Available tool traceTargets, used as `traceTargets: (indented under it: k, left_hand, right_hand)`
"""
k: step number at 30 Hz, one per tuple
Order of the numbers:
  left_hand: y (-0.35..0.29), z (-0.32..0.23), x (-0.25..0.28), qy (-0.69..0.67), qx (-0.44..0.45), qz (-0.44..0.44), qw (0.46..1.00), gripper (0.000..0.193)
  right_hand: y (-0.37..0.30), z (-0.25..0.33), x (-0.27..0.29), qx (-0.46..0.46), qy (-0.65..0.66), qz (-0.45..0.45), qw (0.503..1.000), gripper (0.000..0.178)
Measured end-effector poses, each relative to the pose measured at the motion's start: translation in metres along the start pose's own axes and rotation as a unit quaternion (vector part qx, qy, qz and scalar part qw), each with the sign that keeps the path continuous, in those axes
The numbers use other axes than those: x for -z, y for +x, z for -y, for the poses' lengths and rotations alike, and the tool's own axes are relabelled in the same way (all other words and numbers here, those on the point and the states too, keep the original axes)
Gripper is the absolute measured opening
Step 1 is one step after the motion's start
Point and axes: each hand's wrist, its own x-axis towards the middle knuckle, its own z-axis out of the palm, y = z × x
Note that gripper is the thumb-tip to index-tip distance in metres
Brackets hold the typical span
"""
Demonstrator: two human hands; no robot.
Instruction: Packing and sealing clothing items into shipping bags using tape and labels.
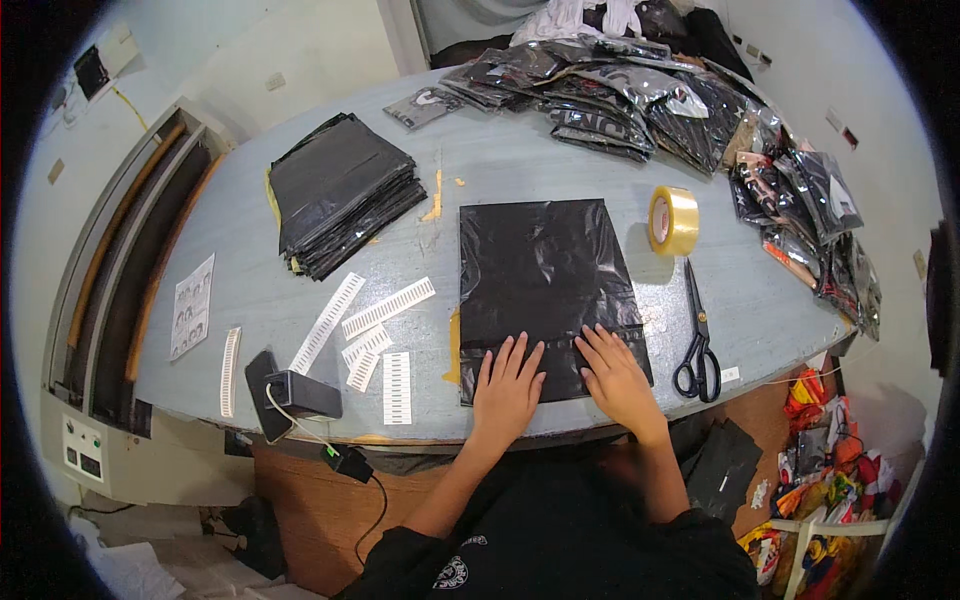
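A black plastic mailing bag (545, 265) lies flat on the blue-grey table in front of me, with a fold or flap line across its near end. My left hand (508, 388) rests palm down on the bag's near left part, fingers spread. On the near right part lies my right hand (618, 380), also flat with its fingers apart. Neither hand grips anything. Just right of the bag are black-handled scissors (697, 345), blades pointing away from me, and a roll of clear yellowish tape (673, 220) standing beyond them.
A stack of black bags (340, 190) sits at the left back. Strips of barcode labels (397, 388) lie left of the bag, near a black power bank (305, 393) with a cable. Packed garments in clear bags (640, 100) pile along the far right edge. A printed sheet (192, 306) lies far left.
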Motion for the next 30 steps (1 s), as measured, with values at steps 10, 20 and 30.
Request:
traceTargets:
  k: [10,20,30]
  left_hand:
    - [-0.005,0.014,0.007,0.029,0.007,0.026,0.999,0.046]
    - [-0.02,0.034,0.012,0.114,0.059,-0.011,0.992,0.044]
    - [-0.023,0.046,0.03,0.009,-0.046,0.018,0.999,0.034]
  right_hand:
    - [-0.007,-0.009,0.006,-0.041,-0.036,0.041,0.998,0.061]
    - [-0.021,-0.04,0.01,-0.05,-0.086,0.032,0.995,0.05]
    - [-0.02,-0.047,0.035,0.084,-0.099,0.073,0.989,0.045]
